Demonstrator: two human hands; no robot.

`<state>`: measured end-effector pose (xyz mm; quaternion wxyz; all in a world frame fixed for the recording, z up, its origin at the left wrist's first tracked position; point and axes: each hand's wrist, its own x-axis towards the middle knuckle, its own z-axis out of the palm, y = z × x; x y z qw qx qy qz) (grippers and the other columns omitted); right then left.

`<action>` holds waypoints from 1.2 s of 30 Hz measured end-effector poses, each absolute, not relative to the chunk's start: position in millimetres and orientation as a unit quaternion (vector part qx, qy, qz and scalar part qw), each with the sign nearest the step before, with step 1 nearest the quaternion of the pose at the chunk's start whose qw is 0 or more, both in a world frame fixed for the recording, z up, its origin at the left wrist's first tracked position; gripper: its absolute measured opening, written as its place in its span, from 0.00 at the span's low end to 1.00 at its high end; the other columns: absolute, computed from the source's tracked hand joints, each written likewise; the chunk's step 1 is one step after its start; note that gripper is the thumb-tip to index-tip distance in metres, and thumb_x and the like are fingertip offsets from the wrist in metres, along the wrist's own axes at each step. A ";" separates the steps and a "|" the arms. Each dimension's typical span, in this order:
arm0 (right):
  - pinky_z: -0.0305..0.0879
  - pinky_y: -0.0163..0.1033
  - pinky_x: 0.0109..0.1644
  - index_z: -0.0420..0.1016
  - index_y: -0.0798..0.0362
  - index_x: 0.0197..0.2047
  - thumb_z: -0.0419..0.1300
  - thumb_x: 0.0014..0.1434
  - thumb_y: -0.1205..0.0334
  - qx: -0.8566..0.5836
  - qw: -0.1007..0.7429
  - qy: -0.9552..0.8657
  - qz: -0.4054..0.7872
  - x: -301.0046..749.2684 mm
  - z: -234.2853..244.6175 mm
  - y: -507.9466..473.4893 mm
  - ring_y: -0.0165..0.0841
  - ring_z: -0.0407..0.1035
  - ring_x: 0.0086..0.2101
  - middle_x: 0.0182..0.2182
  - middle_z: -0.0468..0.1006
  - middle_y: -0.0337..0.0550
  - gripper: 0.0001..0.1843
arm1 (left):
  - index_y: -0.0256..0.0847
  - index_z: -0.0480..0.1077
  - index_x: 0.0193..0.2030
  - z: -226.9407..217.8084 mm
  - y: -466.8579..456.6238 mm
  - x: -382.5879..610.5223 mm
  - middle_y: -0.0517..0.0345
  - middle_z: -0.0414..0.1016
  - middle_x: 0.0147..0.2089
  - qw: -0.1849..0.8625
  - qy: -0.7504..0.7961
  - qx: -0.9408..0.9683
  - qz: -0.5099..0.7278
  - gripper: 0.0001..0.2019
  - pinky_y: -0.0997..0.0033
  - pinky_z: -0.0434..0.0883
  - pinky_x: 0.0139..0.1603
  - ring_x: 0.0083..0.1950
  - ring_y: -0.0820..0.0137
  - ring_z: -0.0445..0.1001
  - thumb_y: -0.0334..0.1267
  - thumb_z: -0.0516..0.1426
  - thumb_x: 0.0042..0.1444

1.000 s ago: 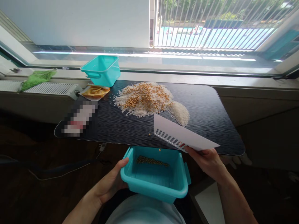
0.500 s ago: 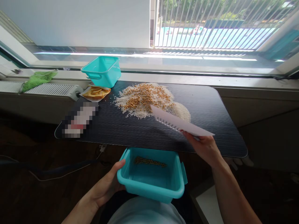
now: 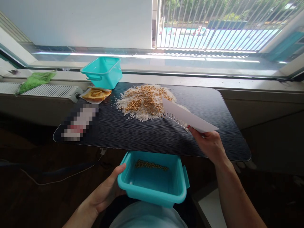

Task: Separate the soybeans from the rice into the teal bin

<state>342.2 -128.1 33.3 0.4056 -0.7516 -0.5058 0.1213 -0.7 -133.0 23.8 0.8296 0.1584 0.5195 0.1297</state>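
My left hand [image 3: 109,186] is closed on the left rim of a turquoise plastic tub [image 3: 152,193], held below the table's front edge. A band of yellowish dried peas or beans [image 3: 150,165] lies in the tub along its far side. Over the table, my right hand [image 3: 210,142] grips a white spiral-bound pad [image 3: 190,116], tilted with its punched edge toward me. The pad's far end is at the right side of a pile of white rice [image 3: 142,116] and covers part of it. Golden peas or beans [image 3: 134,105] are scattered across the rice.
The dark table [image 3: 133,136] stands against the window sill. At its back left are a second turquoise tub [image 3: 111,79] and an orange-yellow cloth [image 3: 96,94]. A blurred-out item [image 3: 80,122] lies at the left. A green cloth [image 3: 36,81] drapes over the radiator [image 3: 54,92].
My right hand has moved the pad slightly to the right, and the pad's far end has risen and now hides more of the rice on the right. The left hand keeps its hold.
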 end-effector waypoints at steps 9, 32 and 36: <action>0.73 0.44 0.42 0.83 0.56 0.33 0.62 0.52 0.51 -0.740 0.428 -0.493 0.165 335.2 31.4 -121.3 0.46 0.78 0.37 0.32 0.84 0.46 0.17 | 0.39 0.54 0.68 27.5 -133.3 -0.7 0.45 0.76 0.55 0.832 0.514 0.164 0.128 0.36 0.56 0.69 0.54 0.60 0.52 0.69 0.55 0.52 0.57; 0.74 0.40 0.42 0.81 0.51 0.43 0.60 0.58 0.53 -0.642 0.378 -0.606 0.278 302.6 21.3 -128.3 0.39 0.76 0.37 0.37 0.83 0.40 0.14 | 0.38 0.65 0.61 13.1 -133.8 -19.0 0.45 0.75 0.56 0.849 0.474 0.175 0.153 0.34 0.55 0.69 0.54 0.61 0.51 0.68 0.59 0.53 0.55; 0.71 0.35 0.42 0.80 0.50 0.41 0.56 0.62 0.55 -0.578 0.353 -0.653 0.339 284.0 32.4 -132.6 0.36 0.75 0.37 0.38 0.82 0.40 0.13 | 0.37 0.65 0.62 13.5 -134.0 -27.2 0.43 0.75 0.57 0.850 0.467 0.178 0.165 0.34 0.55 0.68 0.55 0.60 0.50 0.69 0.58 0.54 0.55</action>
